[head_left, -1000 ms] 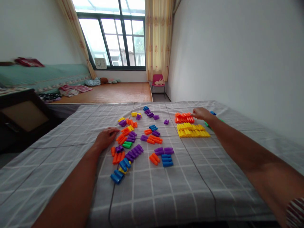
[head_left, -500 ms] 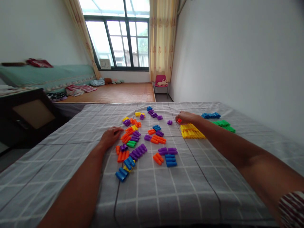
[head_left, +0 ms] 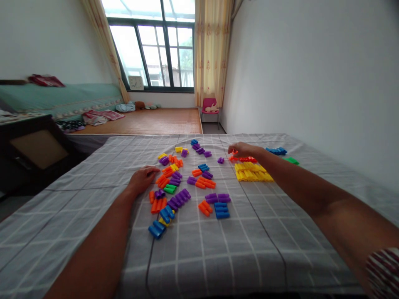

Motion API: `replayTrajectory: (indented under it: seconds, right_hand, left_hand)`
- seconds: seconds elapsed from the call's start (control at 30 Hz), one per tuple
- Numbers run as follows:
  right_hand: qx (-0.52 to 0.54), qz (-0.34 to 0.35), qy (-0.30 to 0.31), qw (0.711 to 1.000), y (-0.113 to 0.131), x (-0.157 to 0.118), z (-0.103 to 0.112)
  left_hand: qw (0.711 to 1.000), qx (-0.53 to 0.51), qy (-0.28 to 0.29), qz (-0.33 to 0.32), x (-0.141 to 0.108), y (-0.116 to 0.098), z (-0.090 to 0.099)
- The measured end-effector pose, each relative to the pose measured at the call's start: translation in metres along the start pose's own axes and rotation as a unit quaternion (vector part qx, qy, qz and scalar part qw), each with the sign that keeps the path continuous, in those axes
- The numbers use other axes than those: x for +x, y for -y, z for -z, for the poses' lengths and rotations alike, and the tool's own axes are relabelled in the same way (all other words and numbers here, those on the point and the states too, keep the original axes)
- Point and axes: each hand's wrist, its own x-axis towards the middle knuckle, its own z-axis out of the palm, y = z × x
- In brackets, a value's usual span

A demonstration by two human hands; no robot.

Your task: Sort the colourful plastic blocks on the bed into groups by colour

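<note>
My left hand (head_left: 144,178) rests on the grey checked cloth, fingers stretched loosely and empty, just left of a loose cluster of small plastic tube-like pieces. Closest to its fingertips are orange pieces (head_left: 162,181). At the right, my right hand (head_left: 245,149) hovers over a row of orange pieces (head_left: 247,159), its fingers slightly apart at the row's left end. Part of that row is hidden by the hand and wrist. Just nearer to me lie stacked yellow pieces (head_left: 252,172), partly covered by my right forearm. A small purple piece (head_left: 220,160) lies left of the right hand.
Purple pieces (head_left: 179,199), blue pieces (head_left: 222,210) and a green piece (head_left: 170,189) are scattered mid-cloth. Beyond the right forearm lie a blue row (head_left: 276,151) and green pieces (head_left: 291,160). A dark cabinet (head_left: 31,145) stands left; a pink chair (head_left: 209,102) is at the back.
My right hand has lifted slightly from an orange piece, which now lies on the cloth at the row's left end. More of the orange row shows. The left hand stays in place.
</note>
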Motion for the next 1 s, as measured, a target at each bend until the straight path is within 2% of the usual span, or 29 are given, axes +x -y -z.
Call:
replayTrajectory:
  seconds: [0.13, 0.27, 0.4, 0.5, 0.6, 0.67, 0.8, 0.87, 1.0]
  right_hand:
    - [0.006, -0.045, 0.01, 0.999, 0.004, -0.005, 0.005]
    - [0.045, -0.081, 0.049, 0.994, 0.011, -0.005, 0.006]
    - [0.052, -0.059, 0.099, 0.992, 0.018, -0.001, 0.004]
    - [0.046, -0.042, 0.072, 0.995, 0.017, 0.001, 0.01]
    - [0.05, -0.068, -0.037, 0.996, 0.0, -0.001, 0.029]
    - [0.042, -0.102, -0.078, 0.991, -0.018, -0.006, 0.043]
    - [0.015, -0.151, -0.015, 0.988, -0.048, -0.023, 0.053]
    - [0.012, -0.159, -0.004, 0.987, -0.054, -0.031, 0.049]
    - [0.016, -0.13, -0.008, 0.991, -0.056, -0.034, 0.035]
  left_hand:
    - [1.0, 0.002, -0.002, -0.001, 0.0, 0.001, -0.001]
    - [1.0, 0.001, -0.005, 0.0, 0.0, 0.002, -0.001]
    - [1.0, 0.001, -0.003, 0.006, 0.001, 0.002, -0.001]
    - [1.0, -0.005, -0.004, 0.008, 0.001, 0.001, 0.0]
    - [1.0, -0.011, -0.005, 0.009, 0.0, 0.001, 0.0]
    - [1.0, -0.011, -0.006, 0.009, 0.001, 0.001, 0.001]
    - [1.0, -0.007, -0.004, 0.015, 0.002, 0.001, 0.001]
    - [1.0, -0.005, -0.002, 0.013, 0.002, 0.001, 0.001]
    - [1.0, -0.005, -0.006, 0.014, 0.002, 0.001, 0.001]
